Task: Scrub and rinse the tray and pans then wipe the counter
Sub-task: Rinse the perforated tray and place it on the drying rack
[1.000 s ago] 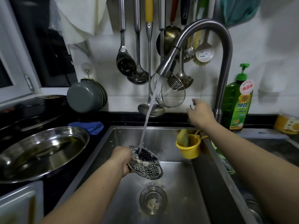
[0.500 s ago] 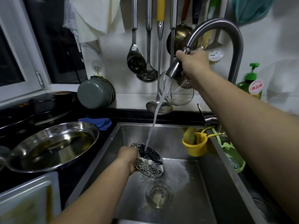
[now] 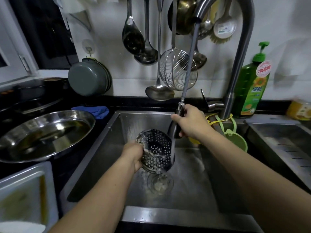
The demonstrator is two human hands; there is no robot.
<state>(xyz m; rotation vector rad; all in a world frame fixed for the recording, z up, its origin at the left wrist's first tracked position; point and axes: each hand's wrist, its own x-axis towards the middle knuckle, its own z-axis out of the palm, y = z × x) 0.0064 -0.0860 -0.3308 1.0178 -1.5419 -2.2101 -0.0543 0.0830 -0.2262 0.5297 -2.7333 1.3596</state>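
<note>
Left hand (image 3: pixel 134 154) pinches rim of perforated tray (image 3: pixel 155 151), right hand (image 3: pixel 191 122) clenched round spray head (image 3: pixel 175 126); thin wet steel, likely light, stiff, slippery, so rim grip suits.

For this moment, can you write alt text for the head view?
Over a steel sink, the left hand holds a perforated round tray tilted while the right hand grips the pulled-out faucet sprayer, running water over it. A steel pan sits on the left counter; utensils hang on the wall behind.

A glossy metal strainer (image 3: pixel 155 151), pan (image 3: pixel 45 133) and brushed metal sink (image 3: pixel 198 195) are seen; the bottle (image 3: pixel 250 91) is shiny plastic.
</note>
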